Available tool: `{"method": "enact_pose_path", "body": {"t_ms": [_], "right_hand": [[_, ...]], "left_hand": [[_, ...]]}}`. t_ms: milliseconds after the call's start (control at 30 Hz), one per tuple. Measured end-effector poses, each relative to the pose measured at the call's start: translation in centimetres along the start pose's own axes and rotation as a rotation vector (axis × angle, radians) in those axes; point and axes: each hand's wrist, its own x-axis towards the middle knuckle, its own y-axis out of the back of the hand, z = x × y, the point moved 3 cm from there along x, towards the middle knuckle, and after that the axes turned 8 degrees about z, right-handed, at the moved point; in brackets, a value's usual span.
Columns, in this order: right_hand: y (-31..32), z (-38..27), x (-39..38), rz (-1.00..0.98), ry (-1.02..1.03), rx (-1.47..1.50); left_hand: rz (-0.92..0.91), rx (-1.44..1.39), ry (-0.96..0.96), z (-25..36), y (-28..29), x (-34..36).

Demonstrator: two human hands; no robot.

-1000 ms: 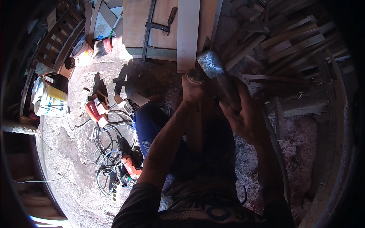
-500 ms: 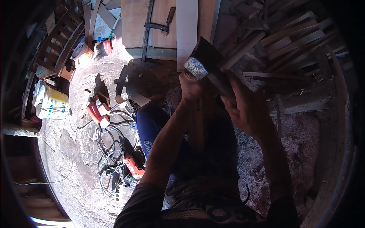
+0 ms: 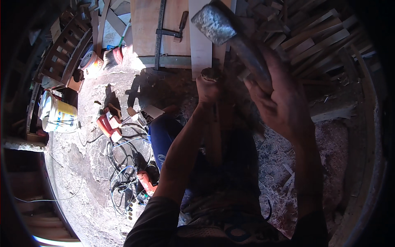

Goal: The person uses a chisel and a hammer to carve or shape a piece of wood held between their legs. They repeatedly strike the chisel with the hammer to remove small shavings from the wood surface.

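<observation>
My right hand point(image 3: 275, 99) grips the dark handle of a hammer point(image 3: 218, 24) whose grey metal head is raised high, near the top of the picture. My left hand point(image 3: 209, 88) is closed around a chisel-like tool point(image 3: 212, 74) held upright, its round worn top showing above the fist. The tool's lower end is hidden in shadow over a dark wooden piece point(image 3: 224, 123) between my knees. The hammer head is above and slightly right of the tool's top, apart from it.
A wooden board point(image 3: 164, 29) with a metal clamp point(image 3: 158, 33) lies ahead. Stacked wood strips point(image 3: 317, 33) fill the upper right. On the ground to the left are red power tools point(image 3: 108, 124), tangled cables point(image 3: 123, 164), a white and yellow bucket point(image 3: 59, 115) and wood shavings point(image 3: 275, 181).
The hammer has swung upward, from resting low by the tool's top to raised high. My left hand has stayed on the upright tool.
</observation>
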Motion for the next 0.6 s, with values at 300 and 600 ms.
{"method": "enact_pose_path", "body": {"t_ms": [300, 600], "right_hand": [[-5.4, 5.6, -4.5, -0.310, -0.055, -0.209], [0.9, -0.7, 3.9, 0.173, 0.085, 0.009]], "left_hand": [[-0.023, 0.118, -0.571, 4.0, -1.2, -0.6], [0.063, -0.061, 0.066, -0.9, -0.2, 1.0]]}}
